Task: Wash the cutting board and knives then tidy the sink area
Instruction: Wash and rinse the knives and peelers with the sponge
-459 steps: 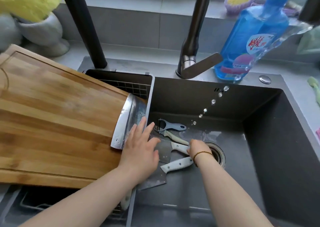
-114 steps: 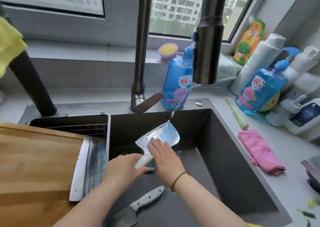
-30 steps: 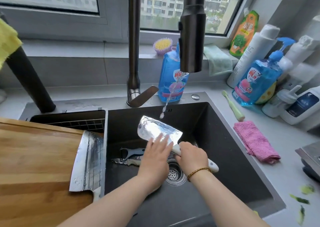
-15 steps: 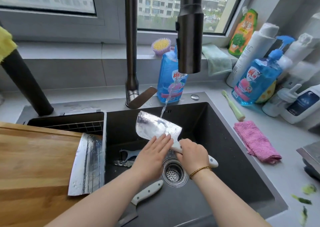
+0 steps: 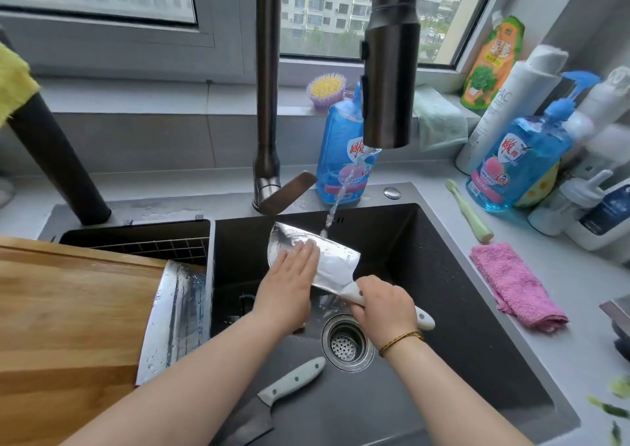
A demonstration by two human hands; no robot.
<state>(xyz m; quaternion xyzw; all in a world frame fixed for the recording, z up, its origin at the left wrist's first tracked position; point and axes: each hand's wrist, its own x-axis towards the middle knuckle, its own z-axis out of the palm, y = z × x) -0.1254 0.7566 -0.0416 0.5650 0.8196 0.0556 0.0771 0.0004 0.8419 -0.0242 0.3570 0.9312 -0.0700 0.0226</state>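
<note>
Gripping one white-handled steel cleaver [image 5: 335, 265] in my right hand [image 5: 385, 305] over the dark sink [image 5: 443, 275], I press my flat left hand [image 5: 289, 285] on it.

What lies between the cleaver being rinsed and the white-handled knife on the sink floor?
In the head view, the drain strainer sits between the cleaver, gripped by the right hand, and the knife; nothing else.
</note>
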